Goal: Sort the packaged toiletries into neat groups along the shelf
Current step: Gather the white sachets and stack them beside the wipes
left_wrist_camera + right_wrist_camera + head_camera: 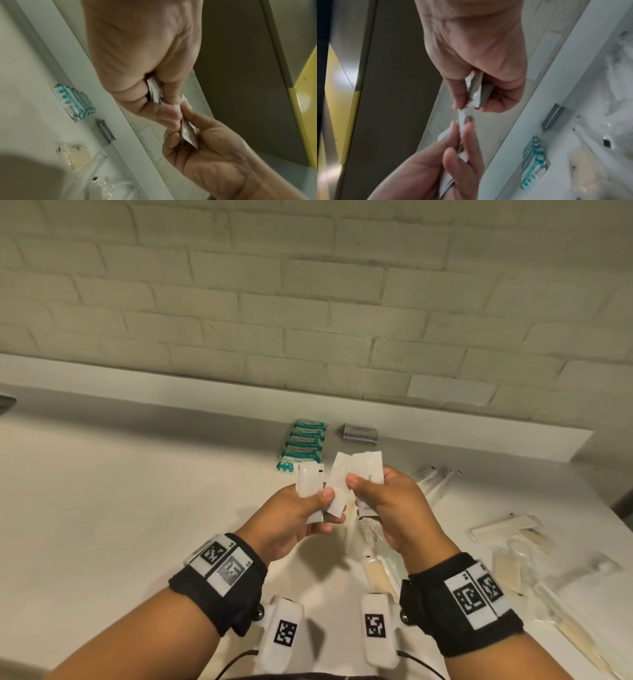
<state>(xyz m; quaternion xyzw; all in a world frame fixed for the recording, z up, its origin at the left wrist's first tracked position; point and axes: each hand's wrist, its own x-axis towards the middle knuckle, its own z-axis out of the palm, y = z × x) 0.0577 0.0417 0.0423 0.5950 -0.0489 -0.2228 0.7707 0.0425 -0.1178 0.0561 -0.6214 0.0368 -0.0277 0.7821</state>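
White paper sachets (342, 484) are pinched between both hands above the shelf (137, 491): some by the left hand (301, 511), some by the right hand (387, 508). Edges should be squared before the stack is laid beyond the fingers, beside the teal packs (303, 448) and grey packets (360, 433). Thin, flat and slippery, they are likely to fan apart.

1. White sachet (368, 470) pinched in the right hand (394, 508): a few printed letters show beside the thumb, "To…", the rest covered.
2. Teal-and-white packets (303, 448) in a row on the shelf (137, 491): printing there, too small to read.
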